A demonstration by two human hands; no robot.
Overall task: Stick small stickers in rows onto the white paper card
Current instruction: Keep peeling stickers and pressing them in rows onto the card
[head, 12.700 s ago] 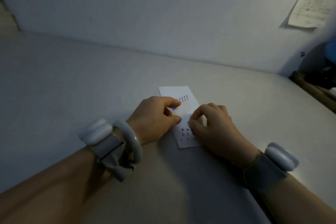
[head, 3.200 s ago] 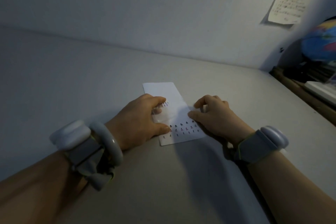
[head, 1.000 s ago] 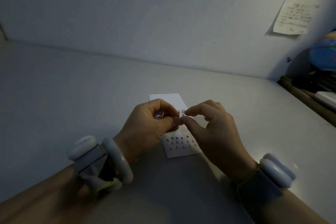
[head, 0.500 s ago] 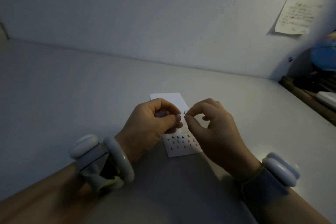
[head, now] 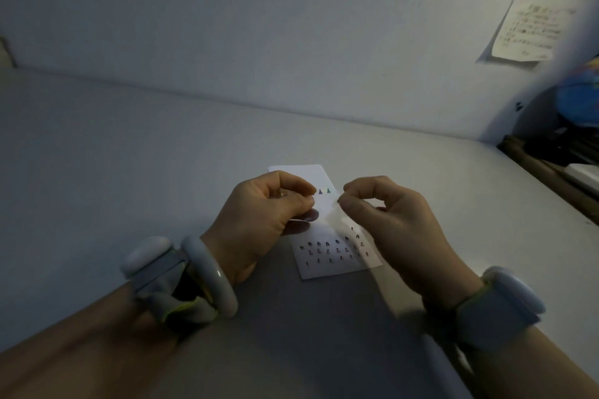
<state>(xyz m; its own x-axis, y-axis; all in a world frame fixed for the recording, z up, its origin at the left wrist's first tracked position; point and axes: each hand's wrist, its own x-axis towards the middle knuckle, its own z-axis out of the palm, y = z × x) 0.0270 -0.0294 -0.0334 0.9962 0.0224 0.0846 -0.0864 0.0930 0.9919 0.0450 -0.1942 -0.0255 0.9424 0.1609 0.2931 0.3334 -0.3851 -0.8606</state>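
I've got both hands raised just above the white paper card (head: 327,264), which lies flat on the counter (head: 129,155) between them. My left hand (head: 262,220) has its fingers (head: 301,186) curled in tight, thumb against forefinger, pinching something small I can't make out in this dim light. My right hand (head: 393,223) pinches the top corner of a clear film strip (head: 337,220) between thumb and forefinger, the strip hanging down over the card's middle. On the card's near end I see 3 rows of small dark stickers (head: 330,251); 2 more stickers (head: 324,191) sit near the far end, just beside my left fingertips. A bangle (head: 210,272) rings my left wrist. A handwritten note (head: 526,32) hangs on the wall (head: 291,26).
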